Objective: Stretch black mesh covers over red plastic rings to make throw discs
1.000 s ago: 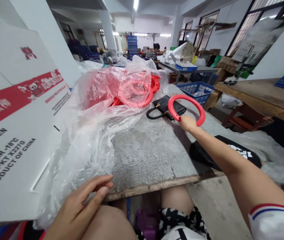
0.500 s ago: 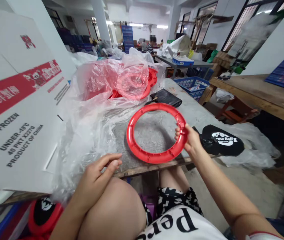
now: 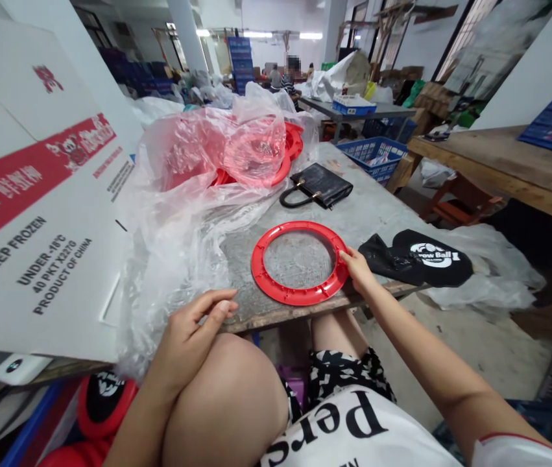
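A red plastic ring (image 3: pixel 300 296) lies close to flat at the near edge of the worktable (image 3: pixel 241 285), its ribbed side up. My right hand (image 3: pixel 356 267) grips its right side, thumb on top. My left hand (image 3: pixel 200 322) rests by my raised knee at the table edge, holding nothing, fingers loosely bent and thumb apart. Right of the ring are crumpled black material (image 3: pixel 385 256) and a black piece with white "row Ball" lettering (image 3: pixel 434 259). Behind the ring sits a small black handbag (image 3: pixel 324 185).
Clear plastic bags with red rings (image 3: pixel 256 152) fill the table's far left. A large white carton (image 3: pixel 56 259) stands at left, with red-and-black discs (image 3: pixel 105 402) below it. A blue crate (image 3: pixel 373 155) and wooden table (image 3: pixel 494 168) are at right.
My right hand has lowered the ring from a tilted position above the table to nearly flat on it. The whole handbag now shows. My left hand has hardly moved.
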Demonstrator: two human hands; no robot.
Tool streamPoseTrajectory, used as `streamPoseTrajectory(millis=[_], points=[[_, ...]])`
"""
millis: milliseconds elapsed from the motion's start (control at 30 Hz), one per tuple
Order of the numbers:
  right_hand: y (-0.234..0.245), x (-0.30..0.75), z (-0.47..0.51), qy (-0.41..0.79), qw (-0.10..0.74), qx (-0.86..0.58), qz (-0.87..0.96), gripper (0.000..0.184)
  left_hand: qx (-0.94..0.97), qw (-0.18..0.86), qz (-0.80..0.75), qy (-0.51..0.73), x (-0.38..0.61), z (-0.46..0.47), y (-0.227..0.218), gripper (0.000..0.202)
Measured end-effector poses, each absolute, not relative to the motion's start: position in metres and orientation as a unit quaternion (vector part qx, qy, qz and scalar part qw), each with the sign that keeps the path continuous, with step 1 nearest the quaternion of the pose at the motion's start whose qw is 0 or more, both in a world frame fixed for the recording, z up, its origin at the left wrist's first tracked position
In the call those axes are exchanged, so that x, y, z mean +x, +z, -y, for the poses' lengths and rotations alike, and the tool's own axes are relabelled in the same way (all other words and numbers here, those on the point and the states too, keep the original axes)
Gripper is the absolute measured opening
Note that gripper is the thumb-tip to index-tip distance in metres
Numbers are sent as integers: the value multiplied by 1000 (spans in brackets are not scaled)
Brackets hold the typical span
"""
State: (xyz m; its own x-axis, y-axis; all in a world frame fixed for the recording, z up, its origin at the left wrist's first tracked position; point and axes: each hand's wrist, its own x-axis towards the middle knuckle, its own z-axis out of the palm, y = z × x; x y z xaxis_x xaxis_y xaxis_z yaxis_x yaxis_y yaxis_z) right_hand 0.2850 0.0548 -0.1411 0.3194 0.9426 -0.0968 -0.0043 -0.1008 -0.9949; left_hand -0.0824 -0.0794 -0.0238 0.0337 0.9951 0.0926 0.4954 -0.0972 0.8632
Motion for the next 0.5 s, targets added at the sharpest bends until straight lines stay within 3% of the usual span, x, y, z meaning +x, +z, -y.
streamPoseTrajectory(millis=[200,333,500], points=[[-146,307,-50,212,393,-699,558,44,631,333,-592,375,-86,85,-18,48],[-118,296,-34,190,468,-636,584,40,630,333,-598,367,-86,85,-16,48],[-30,267,15,338,569,-406,631,23,625,332,-607,362,-84,82,-14,50]])
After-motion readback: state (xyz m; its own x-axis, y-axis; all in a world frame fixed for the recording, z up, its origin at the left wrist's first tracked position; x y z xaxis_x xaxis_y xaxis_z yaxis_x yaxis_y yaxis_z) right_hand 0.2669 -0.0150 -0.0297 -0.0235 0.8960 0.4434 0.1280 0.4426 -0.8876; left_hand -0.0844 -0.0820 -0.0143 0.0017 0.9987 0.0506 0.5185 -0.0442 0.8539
